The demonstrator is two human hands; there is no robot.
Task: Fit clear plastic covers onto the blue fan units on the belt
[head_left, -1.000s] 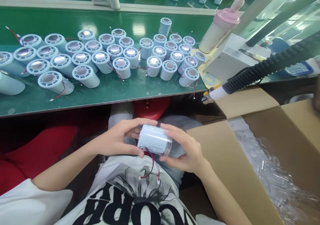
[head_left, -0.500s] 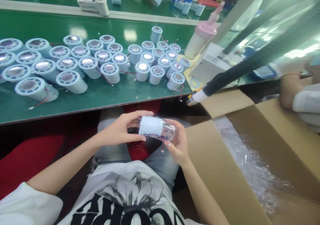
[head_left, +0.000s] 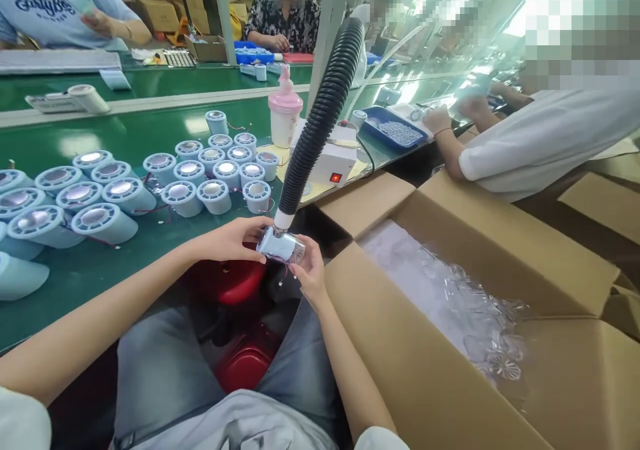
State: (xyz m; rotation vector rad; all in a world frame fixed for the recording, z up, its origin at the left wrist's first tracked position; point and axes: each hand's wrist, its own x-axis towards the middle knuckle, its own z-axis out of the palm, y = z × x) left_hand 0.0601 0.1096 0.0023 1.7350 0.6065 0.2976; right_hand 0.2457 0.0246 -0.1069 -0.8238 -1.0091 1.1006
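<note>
A light-blue plastic cylinder [head_left: 280, 246] with a clear end piece and thin red and dark wires lies on its side between my hands, over the gap by the bench edge. My left hand [head_left: 231, 241] is curved round its blue end, thumb and fingers on opposite sides. My right hand [head_left: 313, 271] grips the clear end, with the wires dangling beneath. The white-collared tip [head_left: 283, 219] of a black corrugated hose [head_left: 323, 113] meets the cylinder's upper side, or hangs just in front of it; I cannot tell which.
Rows of similar blue cylinders [head_left: 125, 195] stand on the green bench [head_left: 165, 263]. A pink-lidded pump bottle [head_left: 285, 113] and a white box [head_left: 336, 160] with a lit red switch are behind the hose. An open carton [head_left: 425, 343] holds clear plastic parts [head_left: 480, 317]. Co-workers sit beyond and to the right.
My view has swung right and up. Both hands have carried the cylinder to the hose tip, which was apart from it before. The hose now stands more upright.
</note>
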